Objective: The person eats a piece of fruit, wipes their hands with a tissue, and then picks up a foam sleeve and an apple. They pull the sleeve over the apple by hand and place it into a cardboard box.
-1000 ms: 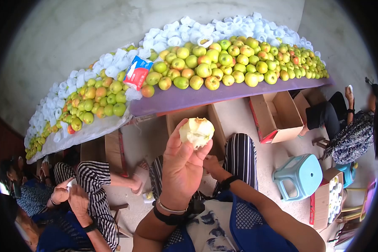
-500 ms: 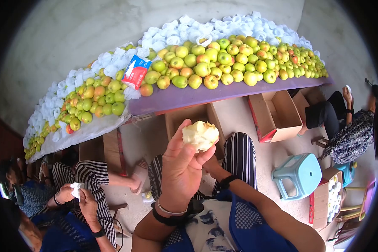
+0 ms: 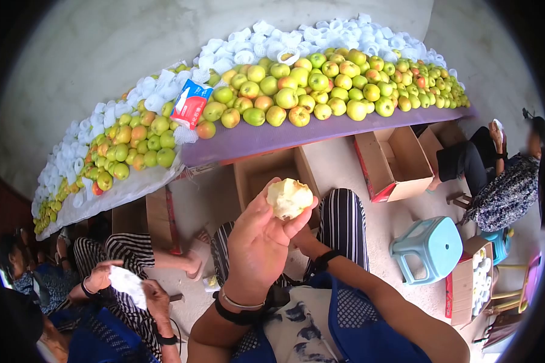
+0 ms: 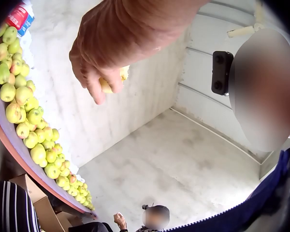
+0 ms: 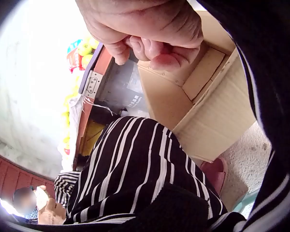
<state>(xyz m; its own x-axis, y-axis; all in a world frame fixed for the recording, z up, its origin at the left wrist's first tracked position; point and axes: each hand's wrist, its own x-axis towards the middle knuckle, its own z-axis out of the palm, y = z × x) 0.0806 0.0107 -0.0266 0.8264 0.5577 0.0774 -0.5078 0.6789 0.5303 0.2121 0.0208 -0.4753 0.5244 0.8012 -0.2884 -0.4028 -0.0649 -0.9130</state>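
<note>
Raised above the lap in the head view, my left hand point(image 3: 257, 245) holds a pale, unevenly surfaced apple point(image 3: 289, 198) between thumb and fingers. In the left wrist view the same hand point(image 4: 121, 41) mostly covers the apple point(image 4: 106, 85). My right hand point(image 3: 301, 237) is partly hidden behind the left one. In the right wrist view its fingers are loosely bent, with no object visible in the right hand point(image 5: 145, 34). Many green and red apples point(image 3: 286, 98) lie on the purple-covered table point(image 3: 339, 128) beyond both hands.
White foam nets point(image 3: 244, 56) and a red-blue packet point(image 3: 191, 104) lie with the apples. Open cardboard boxes point(image 3: 399, 158) stand under and by the table. A light-blue stool point(image 3: 427, 249) is at the right. At the left a seated person holds a white sheet point(image 3: 127, 286); others sit nearby.
My left hand has dropped slightly and the apple has turned in its fingers. The view has shifted a little. The neighbour's white sheet is spread wider between both hands.
</note>
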